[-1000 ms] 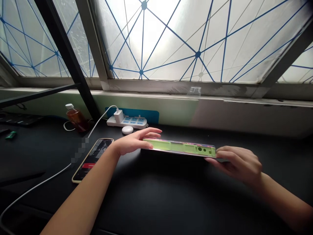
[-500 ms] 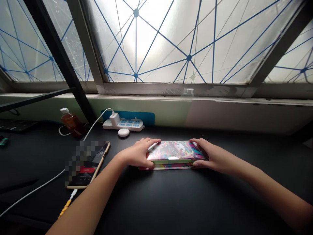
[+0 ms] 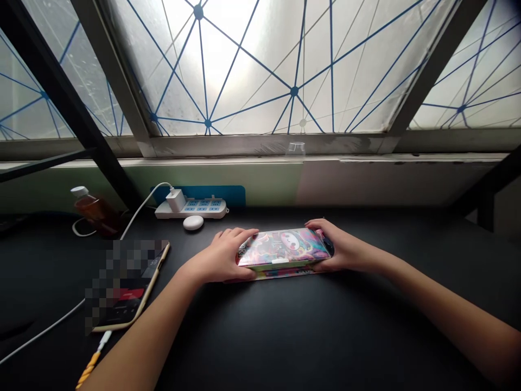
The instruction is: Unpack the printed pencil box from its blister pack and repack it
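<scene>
A colourful pencil case with a cartoon character on its lid lies in the middle of the black desk, its green side facing me. My left hand grips its left end, thumb at the front and fingers over the far edge. Around the right end, my right hand is closed in the same way. Beneath the case a flat, brightly patterned layer sticks out at the front; I cannot make out whether it is a separate piece. Something dark shows between the right palm and the case.
To the left lies a phone with a charging cable. Behind it stand a bottle of reddish drink and a white power strip, with a small white rounded case in front. A clear cup sits on the window ledge.
The camera view has turned a little to the right, so the surroundings shift left. Both hands keep their hold on the pencil case, which now appears slightly angled, its right end higher in the view.
</scene>
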`<action>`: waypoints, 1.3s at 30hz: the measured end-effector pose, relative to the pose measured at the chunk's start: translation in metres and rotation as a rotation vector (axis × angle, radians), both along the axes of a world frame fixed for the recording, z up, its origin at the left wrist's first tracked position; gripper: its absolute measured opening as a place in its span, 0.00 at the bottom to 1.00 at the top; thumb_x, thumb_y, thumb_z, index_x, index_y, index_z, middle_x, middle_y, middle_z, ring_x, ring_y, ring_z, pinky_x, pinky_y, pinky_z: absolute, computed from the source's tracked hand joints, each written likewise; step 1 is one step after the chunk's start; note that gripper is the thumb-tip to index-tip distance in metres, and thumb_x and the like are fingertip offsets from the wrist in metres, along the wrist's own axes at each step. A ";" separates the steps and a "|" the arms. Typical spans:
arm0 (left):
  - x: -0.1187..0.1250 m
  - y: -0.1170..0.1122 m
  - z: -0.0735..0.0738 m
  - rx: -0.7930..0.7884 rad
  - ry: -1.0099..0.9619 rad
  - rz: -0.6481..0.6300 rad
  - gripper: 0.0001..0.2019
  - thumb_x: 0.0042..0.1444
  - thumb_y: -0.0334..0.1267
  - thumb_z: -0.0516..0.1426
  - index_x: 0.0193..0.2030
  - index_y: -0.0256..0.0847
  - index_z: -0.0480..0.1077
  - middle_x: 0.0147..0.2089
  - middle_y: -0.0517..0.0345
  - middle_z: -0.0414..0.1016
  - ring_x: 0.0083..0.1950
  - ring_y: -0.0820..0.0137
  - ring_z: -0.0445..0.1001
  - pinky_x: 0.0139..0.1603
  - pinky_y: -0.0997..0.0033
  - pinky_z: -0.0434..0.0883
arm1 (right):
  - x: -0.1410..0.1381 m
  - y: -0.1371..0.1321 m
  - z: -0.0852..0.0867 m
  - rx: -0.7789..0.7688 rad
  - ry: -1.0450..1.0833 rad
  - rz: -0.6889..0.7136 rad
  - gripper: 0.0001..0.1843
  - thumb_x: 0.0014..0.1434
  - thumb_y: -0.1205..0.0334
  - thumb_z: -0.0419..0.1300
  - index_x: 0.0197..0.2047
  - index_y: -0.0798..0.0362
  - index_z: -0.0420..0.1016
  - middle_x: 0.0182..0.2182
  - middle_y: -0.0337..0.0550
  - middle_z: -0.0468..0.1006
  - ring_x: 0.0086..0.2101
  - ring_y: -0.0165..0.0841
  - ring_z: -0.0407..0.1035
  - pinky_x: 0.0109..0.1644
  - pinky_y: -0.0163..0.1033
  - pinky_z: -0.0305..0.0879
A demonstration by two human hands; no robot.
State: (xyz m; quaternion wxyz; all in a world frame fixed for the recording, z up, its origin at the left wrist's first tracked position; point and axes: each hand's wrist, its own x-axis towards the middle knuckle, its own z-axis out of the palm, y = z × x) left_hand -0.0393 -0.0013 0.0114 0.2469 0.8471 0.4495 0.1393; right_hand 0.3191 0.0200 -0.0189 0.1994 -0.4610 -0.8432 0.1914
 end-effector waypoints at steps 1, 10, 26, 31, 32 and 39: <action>0.000 0.001 -0.001 0.015 -0.011 0.006 0.44 0.48 0.54 0.68 0.71 0.55 0.60 0.68 0.50 0.65 0.67 0.45 0.62 0.68 0.45 0.58 | -0.001 0.000 -0.001 0.020 0.008 0.002 0.48 0.43 0.43 0.75 0.63 0.46 0.62 0.62 0.51 0.67 0.59 0.52 0.66 0.64 0.54 0.65; 0.011 -0.001 0.002 0.361 -0.064 0.062 0.35 0.54 0.57 0.66 0.66 0.50 0.66 0.63 0.49 0.71 0.64 0.50 0.65 0.69 0.47 0.56 | -0.012 -0.003 -0.004 0.436 0.014 0.058 0.49 0.48 0.43 0.74 0.65 0.44 0.54 0.64 0.57 0.63 0.63 0.54 0.63 0.64 0.59 0.64; 0.014 -0.008 0.011 0.646 0.050 0.290 0.33 0.49 0.58 0.69 0.59 0.47 0.70 0.54 0.48 0.76 0.57 0.49 0.69 0.67 0.45 0.57 | -0.019 -0.013 0.011 0.756 0.025 0.114 0.47 0.51 0.36 0.69 0.64 0.45 0.53 0.63 0.61 0.69 0.63 0.57 0.65 0.68 0.66 0.50; 0.027 -0.020 0.011 0.726 0.189 0.259 0.18 0.56 0.42 0.69 0.51 0.44 0.73 0.47 0.54 0.77 0.52 0.55 0.73 0.69 0.37 0.52 | -0.013 -0.014 0.022 0.846 -0.013 -0.015 0.32 0.62 0.45 0.64 0.63 0.47 0.59 0.51 0.52 0.80 0.51 0.49 0.77 0.67 0.62 0.53; 0.028 -0.021 0.010 0.733 0.218 0.245 0.15 0.57 0.41 0.68 0.49 0.44 0.74 0.47 0.54 0.76 0.51 0.56 0.73 0.69 0.36 0.51 | -0.013 -0.014 0.023 0.836 -0.062 0.003 0.31 0.62 0.45 0.65 0.63 0.47 0.61 0.49 0.50 0.81 0.47 0.46 0.78 0.67 0.62 0.53; 0.035 -0.023 0.009 0.710 0.346 0.118 0.15 0.58 0.39 0.66 0.50 0.40 0.73 0.48 0.50 0.76 0.49 0.56 0.74 0.59 0.49 0.68 | -0.024 -0.015 0.014 0.760 -0.280 0.161 0.22 0.68 0.57 0.60 0.63 0.52 0.65 0.58 0.55 0.77 0.55 0.45 0.74 0.64 0.57 0.59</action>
